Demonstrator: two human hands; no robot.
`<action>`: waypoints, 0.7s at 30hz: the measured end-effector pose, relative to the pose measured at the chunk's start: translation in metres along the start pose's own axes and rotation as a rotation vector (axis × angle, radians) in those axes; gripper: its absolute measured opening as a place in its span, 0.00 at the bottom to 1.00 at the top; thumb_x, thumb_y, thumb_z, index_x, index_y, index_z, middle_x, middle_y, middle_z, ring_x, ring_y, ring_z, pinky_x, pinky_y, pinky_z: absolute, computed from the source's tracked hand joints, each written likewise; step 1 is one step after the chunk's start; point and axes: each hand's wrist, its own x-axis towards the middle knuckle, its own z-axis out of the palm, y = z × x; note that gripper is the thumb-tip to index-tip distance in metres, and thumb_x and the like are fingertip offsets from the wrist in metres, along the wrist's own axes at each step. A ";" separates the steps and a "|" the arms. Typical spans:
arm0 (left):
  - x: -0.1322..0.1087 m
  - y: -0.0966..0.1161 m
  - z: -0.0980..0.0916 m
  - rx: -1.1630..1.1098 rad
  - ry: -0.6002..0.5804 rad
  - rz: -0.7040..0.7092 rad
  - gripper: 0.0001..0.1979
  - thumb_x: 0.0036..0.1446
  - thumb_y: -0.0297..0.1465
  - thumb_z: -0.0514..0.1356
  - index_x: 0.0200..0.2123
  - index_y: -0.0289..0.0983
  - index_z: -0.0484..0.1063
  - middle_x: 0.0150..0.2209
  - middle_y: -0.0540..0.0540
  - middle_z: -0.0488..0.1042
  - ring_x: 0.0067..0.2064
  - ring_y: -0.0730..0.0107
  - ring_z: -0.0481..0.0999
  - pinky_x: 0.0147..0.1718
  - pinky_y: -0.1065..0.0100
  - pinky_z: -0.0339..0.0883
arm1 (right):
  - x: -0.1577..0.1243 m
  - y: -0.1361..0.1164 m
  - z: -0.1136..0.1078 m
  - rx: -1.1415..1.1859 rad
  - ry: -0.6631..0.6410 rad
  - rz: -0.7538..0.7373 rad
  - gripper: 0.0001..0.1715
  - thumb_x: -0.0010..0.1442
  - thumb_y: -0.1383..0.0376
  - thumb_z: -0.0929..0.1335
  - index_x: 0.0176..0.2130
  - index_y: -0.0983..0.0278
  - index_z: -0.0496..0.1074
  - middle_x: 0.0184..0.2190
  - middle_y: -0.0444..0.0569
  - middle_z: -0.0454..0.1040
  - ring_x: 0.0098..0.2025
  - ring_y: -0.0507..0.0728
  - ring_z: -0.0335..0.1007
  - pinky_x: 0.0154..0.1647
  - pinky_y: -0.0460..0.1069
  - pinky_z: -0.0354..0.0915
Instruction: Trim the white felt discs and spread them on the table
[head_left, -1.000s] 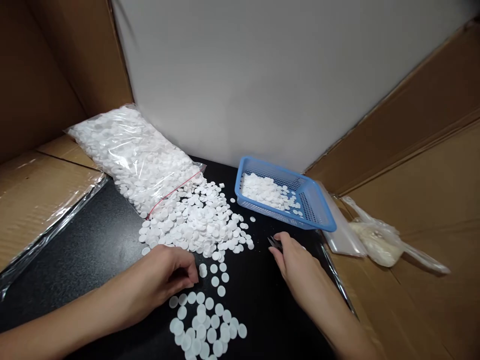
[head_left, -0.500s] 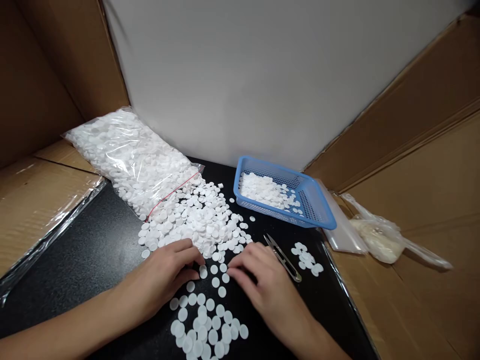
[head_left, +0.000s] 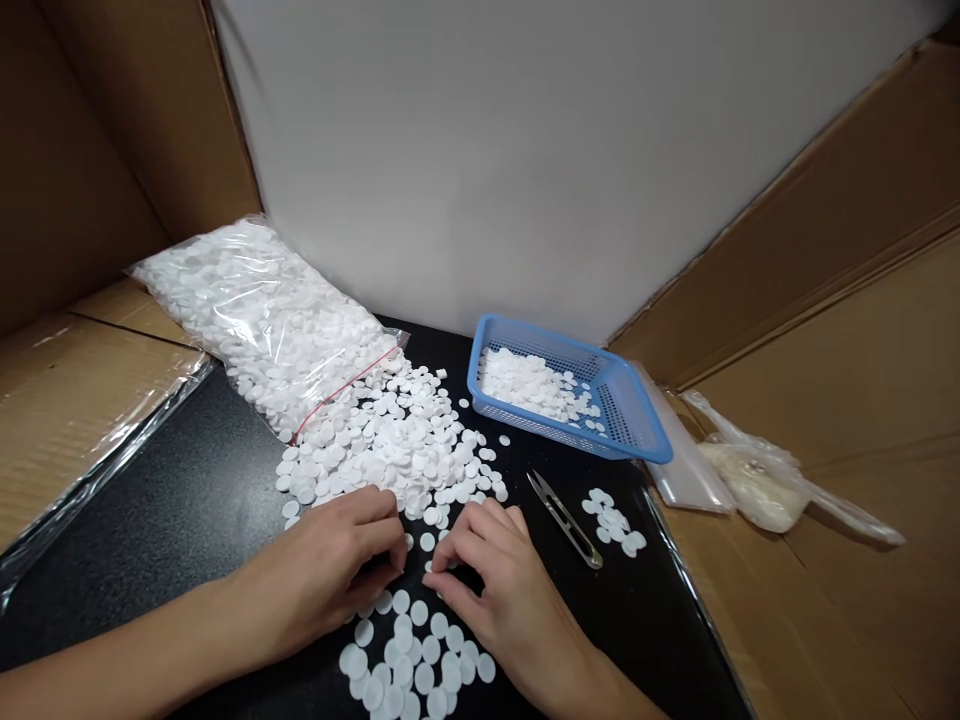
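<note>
Left hand (head_left: pixel 341 560) palm-down, fingers curled, thumb drawn in under them; right hand (head_left: pixel 499 575) angles toward it, thumb and forefinger nearly meeting. Cannot tell whether either grip has hold of anything. White discs (head_left: pixel 401 450): thin, flat, round; heaped on black table (head_left: pixel 187 480) far of hands, looser and overlapping on near side.

Left grip (head_left: pixel 341 560): hold unclear; discs (head_left: pixel 410 706) cropped
</note>
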 end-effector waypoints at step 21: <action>0.006 -0.007 0.004 0.079 0.056 -0.043 0.06 0.61 0.23 0.58 0.36 0.40 0.72 0.37 0.48 0.71 0.39 0.64 0.72 0.37 0.68 0.62 | 0.004 0.005 -0.015 0.023 -0.031 0.122 0.13 0.56 0.77 0.73 0.29 0.62 0.69 0.29 0.40 0.73 0.35 0.54 0.69 0.39 0.51 0.58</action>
